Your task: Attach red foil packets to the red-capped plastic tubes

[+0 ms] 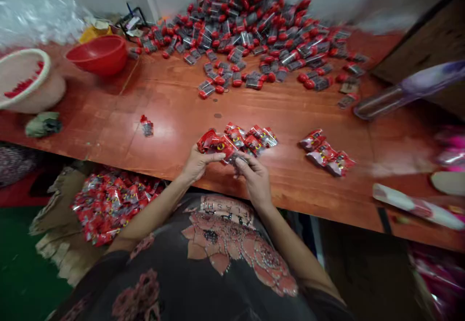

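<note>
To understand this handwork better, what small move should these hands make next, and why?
Probably the left hand and right hand should lay the bunch of shiny red foil packets down beside the similar red foil group on the reddish wooden table: both hands grip the bunch just above the table, and that group already lies there.

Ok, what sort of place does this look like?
Probably a small packing workshop: a long wooden workbench, a big heap of red packets, and more piled on cardboard below.

A dark blouse (pixel 170 282) with pink beaded roses (pixel 232 248).
</note>
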Demonstrator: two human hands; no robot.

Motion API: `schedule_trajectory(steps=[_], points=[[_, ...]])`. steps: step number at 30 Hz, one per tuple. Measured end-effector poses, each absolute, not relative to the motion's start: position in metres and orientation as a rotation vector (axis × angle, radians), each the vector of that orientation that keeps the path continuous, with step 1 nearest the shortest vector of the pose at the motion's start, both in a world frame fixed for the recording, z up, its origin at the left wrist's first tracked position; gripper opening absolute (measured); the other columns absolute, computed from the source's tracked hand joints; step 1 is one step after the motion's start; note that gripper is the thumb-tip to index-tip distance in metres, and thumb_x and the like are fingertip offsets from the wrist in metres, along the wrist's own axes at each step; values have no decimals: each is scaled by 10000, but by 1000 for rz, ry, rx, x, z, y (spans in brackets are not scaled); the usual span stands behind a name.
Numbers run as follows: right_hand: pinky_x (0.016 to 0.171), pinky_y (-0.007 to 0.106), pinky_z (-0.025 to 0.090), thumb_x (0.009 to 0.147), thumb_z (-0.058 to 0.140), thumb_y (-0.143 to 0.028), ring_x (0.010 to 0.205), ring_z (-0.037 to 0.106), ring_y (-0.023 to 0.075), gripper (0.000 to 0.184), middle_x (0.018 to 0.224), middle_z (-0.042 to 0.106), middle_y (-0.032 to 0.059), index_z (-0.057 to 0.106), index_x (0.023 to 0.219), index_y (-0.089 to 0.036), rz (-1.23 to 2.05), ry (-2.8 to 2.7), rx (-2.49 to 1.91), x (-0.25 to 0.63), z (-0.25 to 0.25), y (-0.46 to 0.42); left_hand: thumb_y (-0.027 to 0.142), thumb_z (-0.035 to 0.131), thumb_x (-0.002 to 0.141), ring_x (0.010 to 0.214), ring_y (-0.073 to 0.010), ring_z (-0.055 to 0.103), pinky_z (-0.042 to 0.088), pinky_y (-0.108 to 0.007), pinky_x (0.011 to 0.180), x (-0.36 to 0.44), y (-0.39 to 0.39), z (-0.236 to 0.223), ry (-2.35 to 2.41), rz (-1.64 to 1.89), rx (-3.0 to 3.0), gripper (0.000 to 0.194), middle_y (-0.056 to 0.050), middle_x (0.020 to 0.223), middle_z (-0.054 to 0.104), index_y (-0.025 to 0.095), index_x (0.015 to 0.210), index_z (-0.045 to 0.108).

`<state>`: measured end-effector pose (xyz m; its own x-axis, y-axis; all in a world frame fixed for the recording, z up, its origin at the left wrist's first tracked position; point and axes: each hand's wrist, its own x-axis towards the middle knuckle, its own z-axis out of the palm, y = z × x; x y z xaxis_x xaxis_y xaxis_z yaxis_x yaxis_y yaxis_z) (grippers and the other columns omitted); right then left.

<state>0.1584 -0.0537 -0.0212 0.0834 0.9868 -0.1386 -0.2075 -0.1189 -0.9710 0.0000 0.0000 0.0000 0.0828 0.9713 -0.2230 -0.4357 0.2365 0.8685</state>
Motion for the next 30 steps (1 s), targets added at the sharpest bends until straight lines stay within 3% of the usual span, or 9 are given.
schedule_trajectory(steps=[3, 7, 10, 14, 18, 25, 27, 30], points=[[757, 348, 530, 866, 670, -333, 827, 610, 162, 224, 980, 656, 14, 734, 1080, -314, 1113, -1076, -1247, 159, -21, -56, 210, 921, 468, 776, -156, 686, 535, -282, 807, 5, -3, 0, 962, 1224, 720, 476, -10, 843, 753, 184, 905, 734], [919, 406, 498, 867, 663, -309, 995, 611, 202, 222, 1011, 655, 24, 734, 1077, -313, 1025, -1182, -1263, 158, -20, -58, 366, 915, 516, 632, -123, 636, 534, -255, 672, 9, -5, 0, 1029, 1276, 655, 361, 10, 687, 693, 175, 733, 699], [886, 409, 515, 870, 650, -335, 979, 628, 211, 230, 1024, 680, 35, 725, 1083, -290, 1113, -1115, -1266, 157, -20, -59, 436, 901, 536, 531, -96, 560, 508, -230, 562, 10, -5, 1, 1083, 1320, 604, 395, 45, 570, 603, 170, 605, 617], [825, 382, 523, 860, 656, -348, 939, 638, 205, 236, 1024, 694, 37, 720, 1075, -274, 1190, -1078, -1259, 157, -20, -59, 495, 878, 567, 520, -93, 533, 506, -240, 562, 14, -6, 2, 1094, 1345, 576, 429, 40, 562, 577, 169, 597, 601], [770, 351, 513, 858, 666, -348, 894, 628, 185, 217, 1030, 682, 30, 725, 1058, -288, 1151, -1081, -1261, 157, -21, -59, 463, 874, 596, 530, -90, 518, 501, -255, 593, 18, -10, 1, 1102, 1408, 549, 394, 43, 577, 566, 181, 599, 599], [578, 301, 470, 900, 604, -339, 614, 537, 121, 226, 897, 663, 13, 701, 1096, -281, 1149, -1015, -1265, 158, -24, -61, 216, 911, 535, 625, -107, 564, 479, -275, 685, 15, -14, 0, 1089, 1271, 732, 283, 19, 676, 641, 172, 666, 665], [640, 322, 504, 907, 592, -325, 707, 585, 146, 227, 959, 661, 27, 699, 1103, -282, 1058, -1074, -1287, 159, -23, -62, 189, 914, 513, 645, -110, 573, 480, -273, 697, 13, -14, -1, 1084, 1279, 736, 310, 21, 699, 651, 174, 703, 670], [852, 393, 518, 908, 601, -284, 954, 623, 197, 218, 1048, 655, 36, 705, 1099, -299, 880, -1209, -1270, 159, -20, -63, 187, 915, 505, 675, -112, 585, 490, -268, 721, 13, -14, -2, 1089, 1331, 746, 342, 30, 724, 660, 188, 755, 682]])
